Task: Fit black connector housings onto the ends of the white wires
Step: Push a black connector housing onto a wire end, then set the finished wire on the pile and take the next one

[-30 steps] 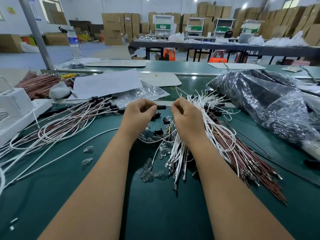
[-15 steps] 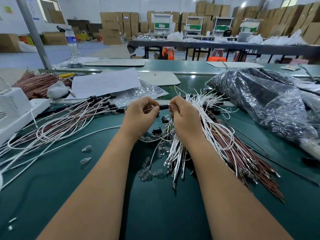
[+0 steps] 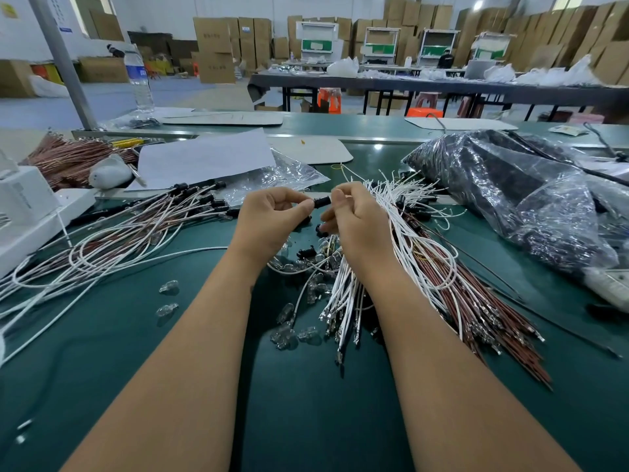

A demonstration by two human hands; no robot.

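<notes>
A small black connector housing (image 3: 322, 201) is held between my two hands above the green mat. My left hand (image 3: 272, 218) pinches its left end with thumb and forefinger. My right hand (image 3: 357, 219) has its fingers curled at the housing's right end; the wire it pinches is hidden by the fingers. Under my right wrist lies a bundle of loose white wires (image 3: 401, 240) mixed with brown ones. To the left lie wires with black housings fitted (image 3: 211, 202). Loose black housings (image 3: 306, 252) sit below my hands.
Clear small bulbs (image 3: 168, 287) are scattered on the mat (image 3: 306, 403). A large plastic bag of black parts (image 3: 510, 199) fills the right. White paper (image 3: 204, 158), a clear bag, a white box (image 3: 23, 202) and a copper-brown wire bundle (image 3: 75, 155) lie at left. A water bottle (image 3: 139, 80) stands behind.
Both hands stay together on the black housing; they have shifted only slightly, with the fingers working at its ends.
</notes>
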